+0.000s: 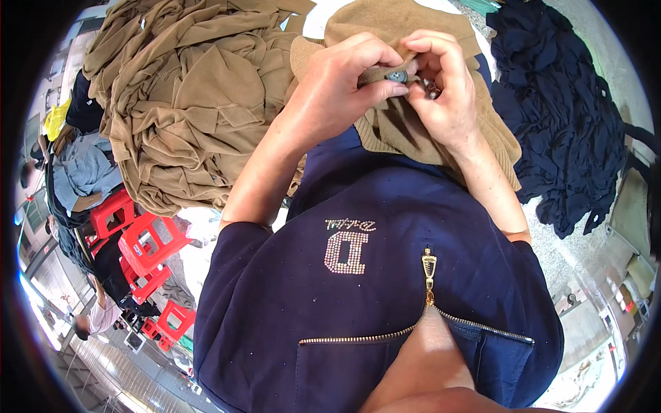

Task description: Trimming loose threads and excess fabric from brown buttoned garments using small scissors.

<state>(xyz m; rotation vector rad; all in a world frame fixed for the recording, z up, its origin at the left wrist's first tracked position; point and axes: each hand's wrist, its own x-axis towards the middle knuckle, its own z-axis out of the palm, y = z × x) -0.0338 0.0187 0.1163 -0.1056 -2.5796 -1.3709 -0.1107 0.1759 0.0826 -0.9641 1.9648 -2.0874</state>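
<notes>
Brown knit (406,131) lies in front of the person (275,296), its edge pinched at a grey button (396,76) by the left hand (351,76) and just beside it by the right hand (447,93), between a brown pile (206,103) and, rightward, a navy pile (558,117).
</notes>
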